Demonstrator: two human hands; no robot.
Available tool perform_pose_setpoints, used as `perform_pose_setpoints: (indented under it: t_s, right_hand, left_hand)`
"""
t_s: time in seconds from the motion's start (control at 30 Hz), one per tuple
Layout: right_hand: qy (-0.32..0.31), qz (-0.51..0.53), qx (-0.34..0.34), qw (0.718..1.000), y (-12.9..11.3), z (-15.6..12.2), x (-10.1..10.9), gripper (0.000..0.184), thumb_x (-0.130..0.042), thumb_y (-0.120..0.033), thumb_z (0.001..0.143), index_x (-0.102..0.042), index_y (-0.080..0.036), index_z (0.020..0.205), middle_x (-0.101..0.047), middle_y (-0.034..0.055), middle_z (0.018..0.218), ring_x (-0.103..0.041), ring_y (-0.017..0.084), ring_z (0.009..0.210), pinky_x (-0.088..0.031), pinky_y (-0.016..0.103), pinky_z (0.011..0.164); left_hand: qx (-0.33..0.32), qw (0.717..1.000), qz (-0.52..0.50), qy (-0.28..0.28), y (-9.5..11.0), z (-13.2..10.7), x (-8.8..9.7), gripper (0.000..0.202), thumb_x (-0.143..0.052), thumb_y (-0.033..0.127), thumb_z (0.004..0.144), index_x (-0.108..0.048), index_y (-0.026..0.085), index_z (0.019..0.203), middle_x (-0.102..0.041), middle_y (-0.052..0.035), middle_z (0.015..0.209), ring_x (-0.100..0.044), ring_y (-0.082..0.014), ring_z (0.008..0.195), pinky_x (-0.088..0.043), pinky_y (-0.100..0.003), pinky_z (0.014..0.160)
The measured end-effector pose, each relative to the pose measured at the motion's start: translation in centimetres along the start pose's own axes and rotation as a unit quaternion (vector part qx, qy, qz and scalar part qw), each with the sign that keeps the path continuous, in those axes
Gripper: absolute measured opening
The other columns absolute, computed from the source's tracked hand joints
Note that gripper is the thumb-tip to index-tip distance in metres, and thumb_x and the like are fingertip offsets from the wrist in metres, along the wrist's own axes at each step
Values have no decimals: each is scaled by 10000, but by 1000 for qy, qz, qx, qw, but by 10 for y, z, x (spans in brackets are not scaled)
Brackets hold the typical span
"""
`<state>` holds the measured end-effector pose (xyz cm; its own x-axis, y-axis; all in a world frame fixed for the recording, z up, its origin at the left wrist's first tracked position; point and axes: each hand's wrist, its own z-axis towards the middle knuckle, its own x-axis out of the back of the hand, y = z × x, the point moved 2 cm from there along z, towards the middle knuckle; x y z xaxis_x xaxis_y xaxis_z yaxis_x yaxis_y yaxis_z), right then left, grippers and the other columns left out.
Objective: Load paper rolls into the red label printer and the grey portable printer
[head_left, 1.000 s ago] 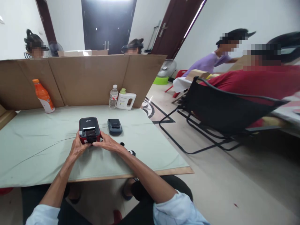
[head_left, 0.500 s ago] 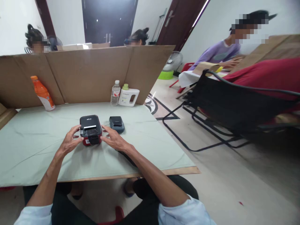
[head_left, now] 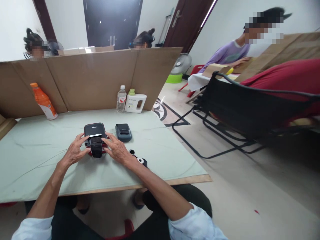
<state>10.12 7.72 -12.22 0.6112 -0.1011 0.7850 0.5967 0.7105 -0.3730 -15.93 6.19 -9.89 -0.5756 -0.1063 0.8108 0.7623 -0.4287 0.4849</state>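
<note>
A small black-and-red label printer (head_left: 95,129), as it looks, stands on the pale green cloth in front of me. A black piece (head_left: 96,150) juts out at its near side. My left hand (head_left: 75,150) grips its left side, fingertips on the top edge and thumb low at the front. On the opposite side my right hand (head_left: 117,148) holds it with fingertips by the black piece. To the right sits a dark blue-grey device (head_left: 123,132) of similar shape. Partly covered by my right forearm are small black items with a white round part (head_left: 140,160).
An orange bottle (head_left: 45,101), a clear water bottle (head_left: 121,99) and a white jug with a green cap (head_left: 135,101) stand against a cardboard screen (head_left: 92,80). Beyond it are two people. At right are a black folding chair (head_left: 237,110) and a person in purple (head_left: 227,55).
My hands have closed in on the printer's near corners. The black piece now juts further toward me. The small black items by my right forearm show more, and the view has shifted slightly.
</note>
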Motion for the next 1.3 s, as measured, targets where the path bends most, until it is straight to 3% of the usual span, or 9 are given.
perform_pose_setpoints:
  t_s: [0.23, 0.47, 0.7, 1.1, 1.3]
  right_hand:
    - [-2, 14, -25, 1000, -2, 4, 3, 538, -700, -124, 882, -573, -140, 1405, -508, 213, 1559, -533, 334, 1427, -517, 496, 1149]
    - [-19, 37, -45, 998, 6, 3, -4, 698, -660, -119, 885, -447, -155, 1549, -376, 223, 1665, -445, 325, 1513, -476, 510, 1186]
    - [-12, 44, -49, 998, 4, 1, -8, 700, -648, -117, 887, -451, -140, 1559, -427, 217, 1639, -465, 310, 1503, -469, 485, 1196]
    - [-10, 40, -55, 998, 3, -1, -6, 687, -682, -123, 887, -467, -151, 1539, -449, 223, 1615, -465, 314, 1491, -447, 507, 1208]
    - [-9, 41, -52, 998, 1, 1, -2, 676, -653, -115, 895, -455, -147, 1541, -439, 222, 1605, -460, 320, 1483, -468, 496, 1186]
  left_hand:
    - [-1, 1000, 28, 3, 6, 1, 1, 625, -710, 501, 892, -595, 256, 1455, -478, -150, 1593, -524, -358, 1439, -493, -551, 1155]
    - [31, 999, 17, -18, 0, 4, -7, 779, -723, 499, 858, -497, 224, 1552, -384, -189, 1674, -435, -397, 1515, -508, -569, 1137]
    - [10, 1000, 22, -10, -3, 6, -8, 780, -732, 458, 842, -511, 204, 1545, -420, -188, 1661, -408, -383, 1536, -406, -573, 1225]
    - [-5, 1000, -18, 7, 5, 7, -6, 657, -714, 425, 858, -587, 207, 1465, -366, -188, 1669, -434, -383, 1510, -596, -520, 1034]
    - [-15, 1000, 4, 24, 10, 8, -7, 592, -719, 341, 841, -626, 243, 1417, -389, -150, 1646, -455, -371, 1489, -567, -538, 1083]
